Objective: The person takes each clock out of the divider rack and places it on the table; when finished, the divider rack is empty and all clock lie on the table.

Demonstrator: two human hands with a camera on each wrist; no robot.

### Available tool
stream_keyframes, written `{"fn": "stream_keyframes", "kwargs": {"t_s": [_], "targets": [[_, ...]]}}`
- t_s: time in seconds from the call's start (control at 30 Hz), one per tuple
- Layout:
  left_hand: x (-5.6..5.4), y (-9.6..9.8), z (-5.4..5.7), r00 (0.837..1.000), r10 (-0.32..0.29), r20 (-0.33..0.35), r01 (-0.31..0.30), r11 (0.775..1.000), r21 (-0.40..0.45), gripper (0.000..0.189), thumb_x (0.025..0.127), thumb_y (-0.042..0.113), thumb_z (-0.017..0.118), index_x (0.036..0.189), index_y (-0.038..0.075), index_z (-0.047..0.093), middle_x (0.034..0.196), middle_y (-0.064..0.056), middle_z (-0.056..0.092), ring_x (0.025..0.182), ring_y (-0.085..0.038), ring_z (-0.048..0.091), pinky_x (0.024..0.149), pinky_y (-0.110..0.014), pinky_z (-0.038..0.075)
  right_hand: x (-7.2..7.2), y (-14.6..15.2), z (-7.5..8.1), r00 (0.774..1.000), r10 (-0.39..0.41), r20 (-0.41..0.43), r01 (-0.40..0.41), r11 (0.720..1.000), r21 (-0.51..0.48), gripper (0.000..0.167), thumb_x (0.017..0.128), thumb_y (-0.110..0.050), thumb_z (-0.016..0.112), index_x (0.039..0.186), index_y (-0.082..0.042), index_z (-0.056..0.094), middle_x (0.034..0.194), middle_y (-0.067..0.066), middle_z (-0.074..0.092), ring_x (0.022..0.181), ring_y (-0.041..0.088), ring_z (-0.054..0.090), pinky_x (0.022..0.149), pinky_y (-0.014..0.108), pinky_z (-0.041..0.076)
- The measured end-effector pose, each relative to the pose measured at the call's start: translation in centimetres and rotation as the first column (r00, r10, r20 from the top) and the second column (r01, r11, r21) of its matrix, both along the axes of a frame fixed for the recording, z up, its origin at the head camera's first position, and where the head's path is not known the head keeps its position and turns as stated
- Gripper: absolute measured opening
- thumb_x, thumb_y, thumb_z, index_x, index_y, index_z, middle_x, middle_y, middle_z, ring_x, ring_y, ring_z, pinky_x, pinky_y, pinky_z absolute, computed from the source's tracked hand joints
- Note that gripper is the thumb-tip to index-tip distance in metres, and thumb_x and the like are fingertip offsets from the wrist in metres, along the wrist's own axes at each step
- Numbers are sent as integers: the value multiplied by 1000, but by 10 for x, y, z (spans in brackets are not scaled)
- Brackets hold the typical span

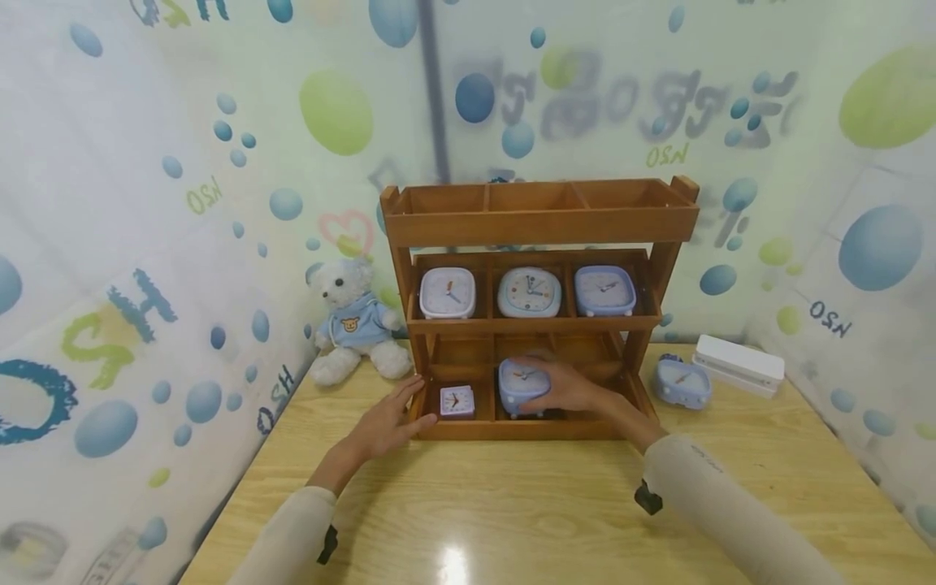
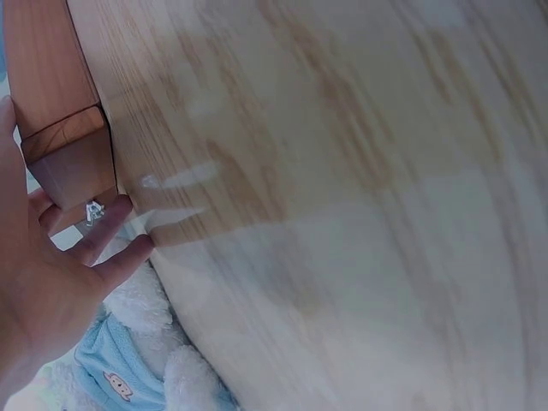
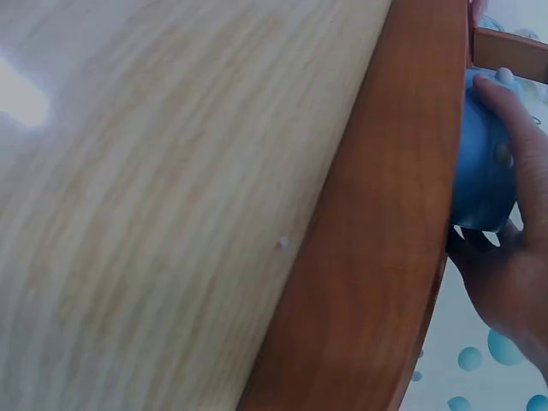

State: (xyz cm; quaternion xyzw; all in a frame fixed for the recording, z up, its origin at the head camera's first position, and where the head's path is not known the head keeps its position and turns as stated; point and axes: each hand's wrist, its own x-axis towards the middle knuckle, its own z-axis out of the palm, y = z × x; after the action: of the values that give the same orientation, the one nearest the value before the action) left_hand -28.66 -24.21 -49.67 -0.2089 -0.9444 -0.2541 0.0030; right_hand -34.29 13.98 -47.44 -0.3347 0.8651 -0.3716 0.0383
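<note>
My right hand [image 1: 566,386] grips a blue alarm clock [image 1: 521,388] in the bottom tier's middle compartment of a wooden rack [image 1: 541,225]. In the right wrist view, the thumb and fingers curl round that clock's blue body [image 3: 484,171], just behind the front board. My left hand [image 1: 383,422] has its fingers spread and touches the rack's lower left side; in the left wrist view the fingers [image 2: 111,227] lie by the wooden end post [image 2: 77,163]. A small lilac square clock [image 1: 457,401] sits in the bottom left compartment.
On the middle tier stand a white clock [image 1: 448,292], a pale green clock [image 1: 530,292] and a blue clock [image 1: 605,290]. Another blue clock [image 1: 683,383] and a white box [image 1: 738,364] lie right of the rack. A white teddy bear [image 1: 357,321] sits to its left.
</note>
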Motion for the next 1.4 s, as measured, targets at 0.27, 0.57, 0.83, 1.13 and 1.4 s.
{"fn": "stream_keyframes", "kwargs": {"t_s": [0.27,0.57,0.83,1.13,1.4], "targets": [[1,0,0,1000,2,-13,-2,1000,0,85,100,60,59,162,7,35,169,-9,29,148,-38,40,116,-58,37,2,-1,-8,999,-44,-8,44,999,-13,92,76,-33,94,156,-19,50,154,16,42,132,35,49,105,52,46],[-1,-2,1,1000,12,-16,-12,1000,2,87,99,63,58,163,9,33,170,-8,27,149,-39,37,116,-60,36,4,-4,-5,997,-65,-31,65,998,-4,92,77,-37,93,157,-18,49,157,21,38,138,41,44,107,59,43],[-1,-1,-5,1000,11,7,-11,1000,-9,87,99,64,58,163,9,33,170,-7,27,149,-38,37,117,-59,35,6,1,-4,999,-37,-27,38,999,1,92,76,-35,95,155,-15,51,155,19,42,135,38,47,105,55,46],[-4,3,-1,1000,-9,-28,9,1000,-2,85,100,62,58,162,8,35,170,-8,28,149,-37,37,117,-58,35,3,12,4,987,-64,-147,51,995,-89,90,65,-41,100,143,-15,64,145,6,61,133,29,54,109,52,45],[-2,0,-4,1000,0,-12,0,1000,-2,86,100,62,58,162,9,34,170,-8,27,150,-37,36,118,-58,34,14,24,15,977,-67,-201,53,996,-75,89,65,-54,97,142,-26,65,145,0,60,133,28,55,105,52,48]]}}
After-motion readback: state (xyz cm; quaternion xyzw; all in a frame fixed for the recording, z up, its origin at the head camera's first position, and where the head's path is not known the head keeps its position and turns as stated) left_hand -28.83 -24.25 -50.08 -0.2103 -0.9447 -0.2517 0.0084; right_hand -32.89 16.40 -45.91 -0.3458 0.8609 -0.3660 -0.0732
